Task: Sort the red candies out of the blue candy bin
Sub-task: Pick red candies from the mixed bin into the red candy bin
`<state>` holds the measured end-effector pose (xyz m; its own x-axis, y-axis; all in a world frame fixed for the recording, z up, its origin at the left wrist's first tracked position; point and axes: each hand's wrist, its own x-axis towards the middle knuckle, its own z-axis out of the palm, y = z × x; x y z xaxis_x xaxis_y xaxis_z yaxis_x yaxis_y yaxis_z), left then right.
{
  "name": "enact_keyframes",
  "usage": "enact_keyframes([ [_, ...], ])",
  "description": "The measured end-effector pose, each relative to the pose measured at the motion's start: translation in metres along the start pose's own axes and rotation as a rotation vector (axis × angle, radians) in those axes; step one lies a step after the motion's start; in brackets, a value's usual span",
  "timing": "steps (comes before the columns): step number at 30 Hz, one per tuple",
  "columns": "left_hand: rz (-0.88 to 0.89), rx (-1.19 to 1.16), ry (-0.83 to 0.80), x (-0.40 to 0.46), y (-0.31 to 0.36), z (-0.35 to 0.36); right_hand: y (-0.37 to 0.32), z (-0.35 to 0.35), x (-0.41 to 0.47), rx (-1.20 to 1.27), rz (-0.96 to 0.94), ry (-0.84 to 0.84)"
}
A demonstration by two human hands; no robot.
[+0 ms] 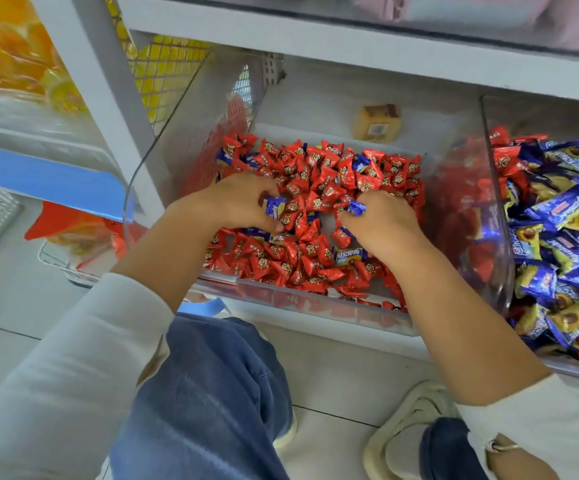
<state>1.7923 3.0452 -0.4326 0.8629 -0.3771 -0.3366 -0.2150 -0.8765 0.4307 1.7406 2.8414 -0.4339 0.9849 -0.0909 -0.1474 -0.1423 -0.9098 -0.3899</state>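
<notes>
Both my hands are inside a clear plastic bin (316,299) filled mostly with red candies (319,188). My left hand (236,202) holds a blue candy (274,206) in its curled fingers. My right hand (381,220) pinches another small blue candy (356,207) at its fingertips. A few blue candies (348,255) lie loose among the red ones. To the right stands a second clear bin (499,237) full of blue candies (565,237), with some red candies (504,161) at its far left corner and near front.
White shelf posts and boards (121,98) frame the bins. A small yellow box (378,123) sits behind the red bin. Orange and yellow packets (11,50) fill the shelf at left. My knees and a white shoe (406,431) are below on the tiled floor.
</notes>
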Motion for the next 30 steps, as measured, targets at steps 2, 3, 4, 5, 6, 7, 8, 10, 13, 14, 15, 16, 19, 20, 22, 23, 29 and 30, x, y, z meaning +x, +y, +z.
enact_keyframes([
  [2, 0.049, 0.078, -0.039, -0.001, 0.003, 0.000, -0.003, -0.001, 0.000, 0.075, -0.016, 0.041],
  [3, 0.066, 0.119, -0.044, -0.001, 0.003, 0.001, -0.004, -0.001, -0.001, 0.138, -0.023, 0.070],
  [4, 0.075, 0.147, -0.042, 0.000, 0.004, 0.002, -0.004, -0.002, -0.001, 0.196, -0.027, 0.081],
  [5, 0.075, 0.154, -0.029, 0.000, 0.004, 0.003, -0.005, -0.003, -0.003, 0.224, -0.030, 0.065],
  [6, 0.069, 0.141, -0.008, -0.001, 0.005, 0.003, -0.006, -0.002, -0.004, 0.213, -0.035, 0.030],
  [7, 0.055, 0.116, 0.017, -0.001, 0.004, 0.002, -0.005, -0.002, -0.006, 0.172, -0.042, -0.007],
  [8, 0.038, 0.076, 0.047, -0.002, 0.003, 0.000, -0.005, -0.002, -0.007, 0.128, -0.050, -0.026],
  [10, -0.003, -0.047, 0.096, -0.005, 0.000, -0.004, -0.004, -0.005, -0.010, 0.090, -0.058, -0.008],
  [13, -0.011, -0.196, 0.133, -0.005, -0.006, -0.009, -0.002, -0.011, -0.013, 0.035, -0.061, 0.013],
  [14, -0.010, -0.197, 0.151, -0.005, -0.006, -0.010, 0.000, -0.011, -0.014, 0.000, -0.053, -0.022],
  [15, -0.012, -0.207, 0.164, -0.004, -0.007, -0.011, 0.001, -0.010, -0.015, -0.043, -0.045, -0.076],
  [16, -0.012, -0.230, 0.167, -0.004, -0.007, -0.011, 0.001, -0.009, -0.017, -0.094, -0.040, -0.135],
  [19, -0.047, -0.291, 0.138, -0.001, -0.008, -0.012, 0.000, -0.006, -0.022, -0.219, -0.063, -0.208],
  [20, -0.050, -0.305, 0.131, -0.001, -0.007, -0.012, -0.002, -0.006, -0.023, -0.244, -0.080, -0.199],
  [22, -0.040, -0.330, 0.156, -0.004, -0.004, -0.012, -0.004, -0.007, -0.024, -0.241, -0.107, -0.182],
  [23, -0.044, -0.341, 0.201, -0.005, -0.002, -0.013, -0.004, -0.007, -0.024, -0.218, -0.113, -0.180],
  [29, -0.147, -0.111, 0.082, -0.011, 0.007, -0.020, -0.002, -0.015, -0.028, -0.175, -0.117, -0.121],
  [30, -0.139, 0.015, 0.020, -0.014, 0.008, -0.019, 0.000, -0.017, -0.030, -0.206, -0.116, -0.160],
])
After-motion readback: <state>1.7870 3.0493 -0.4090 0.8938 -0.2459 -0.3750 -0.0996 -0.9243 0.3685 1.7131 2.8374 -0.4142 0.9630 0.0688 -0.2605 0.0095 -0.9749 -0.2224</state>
